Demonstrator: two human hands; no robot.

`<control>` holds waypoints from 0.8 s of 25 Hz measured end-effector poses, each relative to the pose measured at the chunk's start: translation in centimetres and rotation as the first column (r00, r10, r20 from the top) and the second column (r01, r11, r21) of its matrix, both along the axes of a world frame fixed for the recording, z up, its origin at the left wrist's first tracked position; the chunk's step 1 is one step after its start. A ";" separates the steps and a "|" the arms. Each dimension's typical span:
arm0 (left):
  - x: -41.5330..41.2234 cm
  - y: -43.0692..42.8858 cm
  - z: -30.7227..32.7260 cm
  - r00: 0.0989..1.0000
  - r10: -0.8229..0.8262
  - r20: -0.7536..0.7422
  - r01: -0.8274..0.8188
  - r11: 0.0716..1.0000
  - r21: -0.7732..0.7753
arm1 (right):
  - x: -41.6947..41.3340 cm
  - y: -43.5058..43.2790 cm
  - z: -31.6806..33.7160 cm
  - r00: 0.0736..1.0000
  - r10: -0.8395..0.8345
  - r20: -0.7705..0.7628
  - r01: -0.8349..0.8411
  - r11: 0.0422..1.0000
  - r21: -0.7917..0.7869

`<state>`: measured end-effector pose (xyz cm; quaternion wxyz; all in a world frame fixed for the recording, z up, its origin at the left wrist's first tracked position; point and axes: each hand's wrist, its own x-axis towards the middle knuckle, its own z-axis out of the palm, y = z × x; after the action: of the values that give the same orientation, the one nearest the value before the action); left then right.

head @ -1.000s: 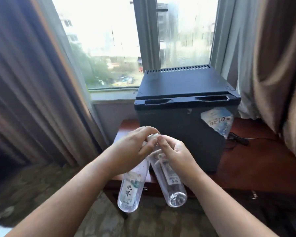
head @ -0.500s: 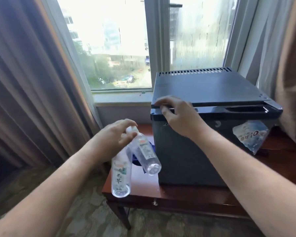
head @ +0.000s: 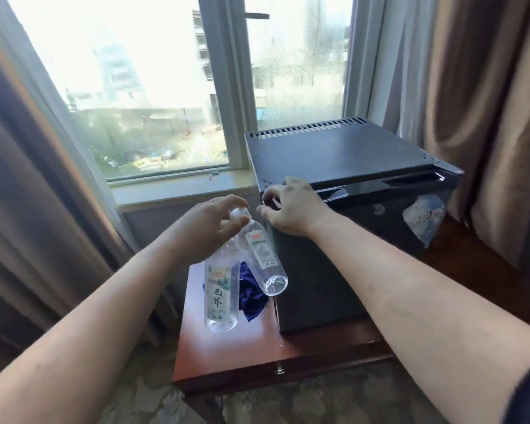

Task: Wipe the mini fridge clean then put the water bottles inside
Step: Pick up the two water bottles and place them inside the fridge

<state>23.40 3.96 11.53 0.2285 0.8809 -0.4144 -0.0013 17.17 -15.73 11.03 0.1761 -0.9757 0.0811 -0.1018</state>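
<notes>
Two clear plastic water bottles with white caps are held by their necks in the left hand (head: pixel 208 231), hanging cap-up and base-down above the left end of the reddish-brown wooden table (head: pixel 227 356). The left-hand fingers (head: pixel 236 223) are clenched around both necks at once, thumb and forefinger closing just below the caps. The nearer water bottle (head: pixel 221 289) hangs almost upright. The farther water bottle (head: pixel 262 258) is tilted, its base swung toward the black mini fridge (head: pixel 334 154) and lying close to the fridge's left front edge; contact cannot be confirmed.

The right hand (head: pixel 291 206) is set at the top left corner of the fridge door. Its fingers (head: pixel 268 198) are curled over the door's upper edge, grasping the edge; the door is seen closed.

Count: two bottles, one fridge, one table, one crumpled dark blue cloth (head: pixel 251 296) lying on the table behind the bottles, beside the fridge.

Markings: each bottle bears a pale label with an orange mark at its top. Two large dark Chinese characters are printed on the nearer bottle's label; smaller print is too blurred to read. A pale blue sticker (head: pixel 424 217) is fixed to the fridge door, on which the digits "10" are partly legible.
</notes>
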 end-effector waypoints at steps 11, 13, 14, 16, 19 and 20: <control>0.4 3.2 -3.5 0.972 -0.232 -0.031 0.230 0.972 -0.055 | -9.9 2.8 1.6 0.918 -0.322 -0.232 0.360 0.922 0.145; -0.4 2.4 -4.2 0.966 -0.260 -0.015 0.259 0.965 -0.051 | -11.0 2.8 1.5 0.879 -0.397 -0.263 0.422 0.906 0.045; -0.8 2.0 -4.6 0.962 -0.273 -0.003 0.273 0.961 -0.035 | -11.4 2.9 1.3 0.856 -0.443 -0.267 0.457 0.889 -0.008; -1.1 1.2 -5.3 0.956 -0.293 0.012 0.293 0.956 -0.023 | -11.6 2.9 0.7 0.829 -0.505 -0.238 0.512 0.858 -0.036; -1.4 -0.1 -6.0 0.949 -0.316 -0.004 0.316 0.947 -0.055 | -11.0 3.3 -0.6 0.851 -0.433 -0.298 0.448 0.894 -0.020; -1.6 -0.6 -6.3 0.947 -0.320 -0.010 0.319 0.946 -0.060 | -10.6 3.5 -1.5 0.853 -0.384 -0.354 0.410 0.912 -0.001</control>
<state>21.84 3.31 5.28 0.2545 0.7952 -0.5492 -0.0349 6.53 -12.25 9.57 0.1704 -0.9331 0.3140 0.0406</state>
